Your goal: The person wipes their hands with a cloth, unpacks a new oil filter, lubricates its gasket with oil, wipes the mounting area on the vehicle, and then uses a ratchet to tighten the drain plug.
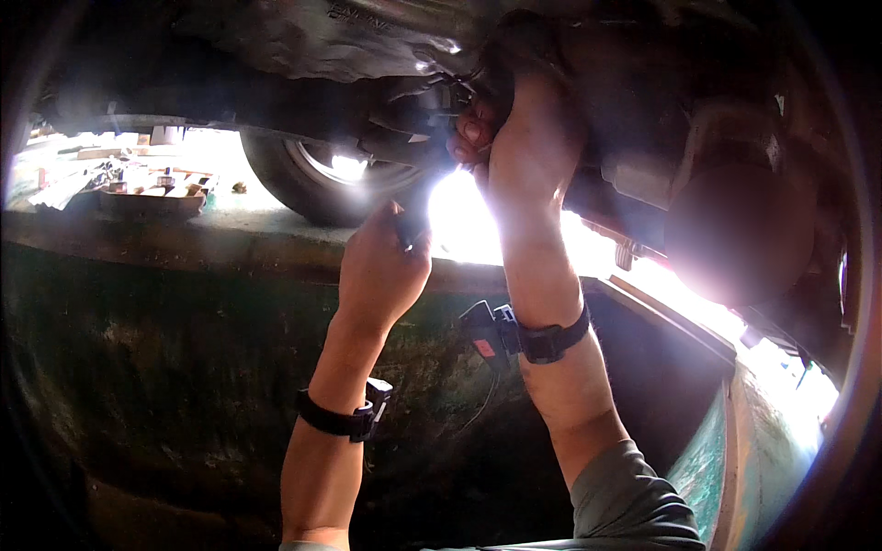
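Both my arms reach up under a vehicle, whose dark underbody (303, 41) fills the top of the view. My left hand (384, 262) is closed in a fist around a dark, slim object (412, 225), perhaps a tool handle; shadow and glare hide its kind. Higher up and to the right, my right hand (474, 133) is among the dark underbody parts. Its fingers are curled, and what they hold or press on is hidden. Small metal parts (448, 92) show just above these fingertips. A wheel (299, 184) stands behind my left hand.
A pit wall (184, 358) with a ledge (266, 255) runs across in front of me. Tools and parts lie by a tray (152, 200) at the far left. Dark underbody parts (643, 184) hang at the right, beside a blurred round shape (740, 234). Strong backlight glares between.
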Available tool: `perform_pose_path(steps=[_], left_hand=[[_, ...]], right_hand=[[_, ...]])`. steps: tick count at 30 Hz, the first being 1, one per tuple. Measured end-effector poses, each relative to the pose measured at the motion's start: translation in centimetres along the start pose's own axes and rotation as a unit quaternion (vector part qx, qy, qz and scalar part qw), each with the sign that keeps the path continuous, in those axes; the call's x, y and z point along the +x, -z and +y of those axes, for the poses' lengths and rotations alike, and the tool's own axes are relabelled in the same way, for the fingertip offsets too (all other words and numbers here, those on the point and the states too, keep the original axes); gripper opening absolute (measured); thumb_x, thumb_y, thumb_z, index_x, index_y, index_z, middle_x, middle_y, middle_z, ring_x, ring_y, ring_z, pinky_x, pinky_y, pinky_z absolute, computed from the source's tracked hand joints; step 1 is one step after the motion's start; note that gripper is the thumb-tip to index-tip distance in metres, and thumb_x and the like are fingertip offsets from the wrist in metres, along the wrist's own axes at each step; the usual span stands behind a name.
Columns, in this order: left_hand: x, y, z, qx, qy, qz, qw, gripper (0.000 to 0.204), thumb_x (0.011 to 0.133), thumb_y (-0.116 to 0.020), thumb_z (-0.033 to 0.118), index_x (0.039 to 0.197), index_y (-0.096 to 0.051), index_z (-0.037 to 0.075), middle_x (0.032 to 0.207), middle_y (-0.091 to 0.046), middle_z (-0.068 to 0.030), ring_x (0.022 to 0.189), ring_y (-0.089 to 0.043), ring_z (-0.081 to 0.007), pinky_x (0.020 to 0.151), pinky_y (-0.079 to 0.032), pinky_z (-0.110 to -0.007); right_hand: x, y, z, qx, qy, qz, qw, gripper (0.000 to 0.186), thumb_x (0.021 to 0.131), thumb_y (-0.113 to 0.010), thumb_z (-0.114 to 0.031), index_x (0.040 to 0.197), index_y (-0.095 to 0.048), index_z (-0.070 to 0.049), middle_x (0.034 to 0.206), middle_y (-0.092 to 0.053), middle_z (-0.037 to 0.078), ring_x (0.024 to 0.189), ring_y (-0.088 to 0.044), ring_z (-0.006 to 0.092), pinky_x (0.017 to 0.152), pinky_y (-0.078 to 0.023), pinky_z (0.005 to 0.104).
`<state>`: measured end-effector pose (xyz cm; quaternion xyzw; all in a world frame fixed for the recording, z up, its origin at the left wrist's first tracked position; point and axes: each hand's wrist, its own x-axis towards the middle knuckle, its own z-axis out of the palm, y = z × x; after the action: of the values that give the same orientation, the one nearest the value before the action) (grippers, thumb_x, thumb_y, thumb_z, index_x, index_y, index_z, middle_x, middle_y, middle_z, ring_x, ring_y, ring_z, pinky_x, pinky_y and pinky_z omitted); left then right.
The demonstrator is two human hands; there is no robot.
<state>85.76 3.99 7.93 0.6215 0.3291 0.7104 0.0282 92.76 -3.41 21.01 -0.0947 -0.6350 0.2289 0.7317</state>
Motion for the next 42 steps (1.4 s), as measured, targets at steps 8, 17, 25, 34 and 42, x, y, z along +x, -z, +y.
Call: perform_pose_path(steps=[8, 17, 25, 34, 42], left_hand=[[1.6, -0.9, -0.2, 0.101, -0.14, 0.027, 0.985, 0.02, 0.088, -0.07, 0.018, 0.094, -0.057, 0.002, 0.083, -0.068, -0.0174, 0.079, -0.069, -0.0344, 0.069, -0.053, -0.046], [12.2, -2.1, -0.8, 0.067, -0.291, 0.089, 0.95, 0.027, 0.085, -0.07, 0.019, 0.108, -0.068, 0.005, 0.099, -0.071, -0.0177, 0.09, -0.069, -0.0379, 0.076, -0.057, -0.044], [8.8, -1.6, -2.6, 0.042, -0.148, 0.002, 0.988, 0.019, 0.091, -0.063, 0.022, 0.099, -0.069, 0.005, 0.089, -0.071, -0.0219, 0.086, -0.071, -0.0371, 0.072, -0.058, -0.044], [7.7, -2.2, -2.4, 0.064, -0.109, 0.036, 0.991, 0.02, 0.091, -0.063, 0.021, 0.1, -0.067, 0.004, 0.094, -0.071, -0.023, 0.092, -0.069, -0.0409, 0.078, -0.057, -0.047], [9.3, -4.5, -4.9, 0.132, -0.18, 0.076, 0.972, 0.02, 0.09, -0.063, 0.017, 0.103, -0.066, 0.003, 0.098, -0.07, -0.0246, 0.095, -0.068, -0.0427, 0.08, -0.057, -0.049]], right_hand=[[4.3, 4.6, 2.7, -0.318, 0.405, -0.006, 0.857, 0.012, 0.1, -0.054, -0.018, 0.095, -0.052, -0.007, 0.064, -0.05, 0.007, 0.045, -0.049, 0.0174, 0.043, -0.041, 0.0329], [3.7, 1.0, 3.8, -0.105, 0.431, 0.005, 0.896, 0.008, 0.098, -0.056, -0.008, 0.1, -0.061, -0.002, 0.076, -0.06, 0.003, 0.057, -0.055, 0.0099, 0.05, -0.043, 0.0269], [3.0, 1.3, 3.4, -0.062, 0.326, 0.016, 0.943, 0.012, 0.097, -0.06, -0.013, 0.096, -0.061, -0.001, 0.069, -0.058, 0.006, 0.055, -0.053, 0.01, 0.05, -0.042, 0.0269], [2.1, 2.3, 3.1, -0.295, 0.345, 0.027, 0.891, 0.016, 0.095, -0.059, -0.014, 0.102, -0.063, 0.0, 0.073, -0.061, 0.013, 0.059, -0.058, 0.0168, 0.056, -0.05, 0.0332], [3.0, 3.1, 3.3, -0.03, 0.122, -0.005, 0.992, 0.024, 0.093, -0.06, -0.016, 0.111, -0.062, -0.001, 0.092, -0.063, 0.018, 0.085, -0.061, 0.0253, 0.077, -0.049, 0.0411]])
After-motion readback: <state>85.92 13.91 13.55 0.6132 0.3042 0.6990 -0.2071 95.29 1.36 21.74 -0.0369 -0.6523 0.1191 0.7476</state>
